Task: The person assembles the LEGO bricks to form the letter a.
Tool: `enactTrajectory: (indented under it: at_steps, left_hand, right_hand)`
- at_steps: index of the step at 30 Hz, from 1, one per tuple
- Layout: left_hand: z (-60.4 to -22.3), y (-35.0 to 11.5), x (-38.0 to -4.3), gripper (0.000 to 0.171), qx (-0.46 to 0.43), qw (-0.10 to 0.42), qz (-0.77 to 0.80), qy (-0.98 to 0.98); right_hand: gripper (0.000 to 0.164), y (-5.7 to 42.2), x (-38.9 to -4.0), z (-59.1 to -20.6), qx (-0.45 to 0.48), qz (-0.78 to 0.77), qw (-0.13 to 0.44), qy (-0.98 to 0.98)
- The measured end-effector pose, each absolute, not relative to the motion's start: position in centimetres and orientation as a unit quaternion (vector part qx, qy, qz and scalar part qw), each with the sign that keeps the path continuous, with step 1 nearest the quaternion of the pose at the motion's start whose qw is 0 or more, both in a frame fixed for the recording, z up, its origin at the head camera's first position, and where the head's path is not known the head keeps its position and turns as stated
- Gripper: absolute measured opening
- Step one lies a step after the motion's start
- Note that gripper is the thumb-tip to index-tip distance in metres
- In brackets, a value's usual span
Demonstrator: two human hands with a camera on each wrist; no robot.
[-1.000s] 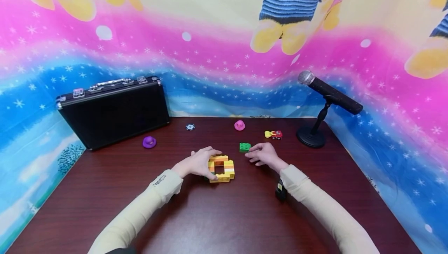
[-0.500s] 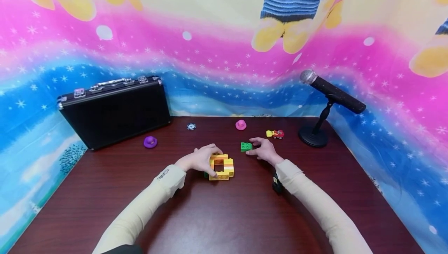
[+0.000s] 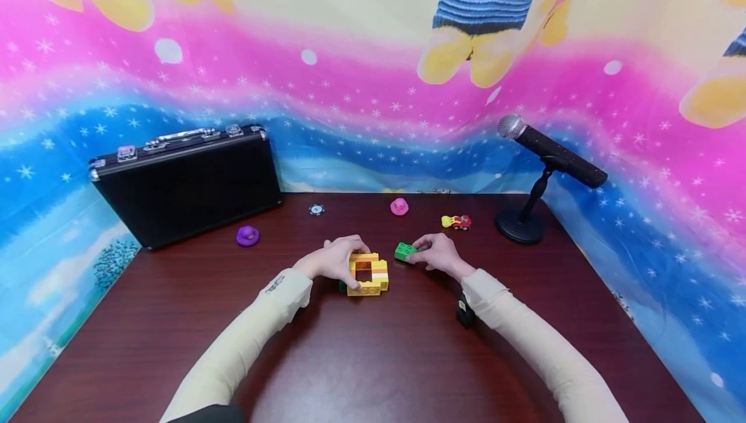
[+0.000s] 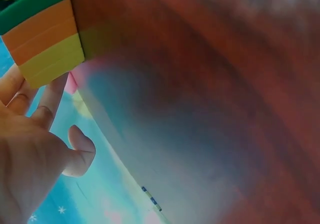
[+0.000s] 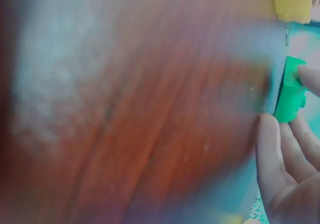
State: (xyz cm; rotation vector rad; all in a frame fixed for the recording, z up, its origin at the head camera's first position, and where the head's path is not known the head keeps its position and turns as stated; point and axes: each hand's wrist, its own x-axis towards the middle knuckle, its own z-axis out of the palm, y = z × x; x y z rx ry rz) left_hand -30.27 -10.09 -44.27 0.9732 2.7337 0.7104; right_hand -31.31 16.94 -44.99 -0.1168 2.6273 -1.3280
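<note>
A hollow frame of yellow and orange toy building bricks [image 3: 380,278] stands on the table in the head view. My left hand [image 3: 337,260] grips its left side, thumb along the front and fingers at the back. In the left wrist view, green, orange and yellow layers of the brick frame [image 4: 45,38] show above the fingers. To the right, my right hand [image 3: 440,253] pinches a green toy building brick [image 3: 403,252], which is tilted. The right wrist view shows the green brick [image 5: 287,96] between thumb and fingers, its curved side visible.
Behind the hands lie a purple rubber duck [image 3: 247,236], a poker chip [image 3: 316,210], a pink rubber duck [image 3: 399,206] and a red-yellow toy vehicle [image 3: 457,222]. A black case [image 3: 189,186] stands back left, a microphone on a stand [image 3: 527,199] back right.
My right hand has closed its fingers on the green brick, which has turned and shifted slightly left and nearer. My left hand stays at the brick frame, which has shifted slightly.
</note>
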Motion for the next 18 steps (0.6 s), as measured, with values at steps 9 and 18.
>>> enactTrajectory:
  at_steps: [9, 18]
  left_hand:
    - [-44.3, -10.6, -30.7, 0.080, 0.316, 0.099, 0.256, 0.908]
    - [-44.7, -11.0, -30.8, 0.076, 0.318, 0.086, 0.288, 0.899]
  right_hand:
    - [0.041, 17.7, -29.5, -44.7, -0.062, -0.551, 0.240, 0.797]
    - [0.045, 17.9, -28.5, -45.2, -0.072, -0.607, 0.342, 0.714]
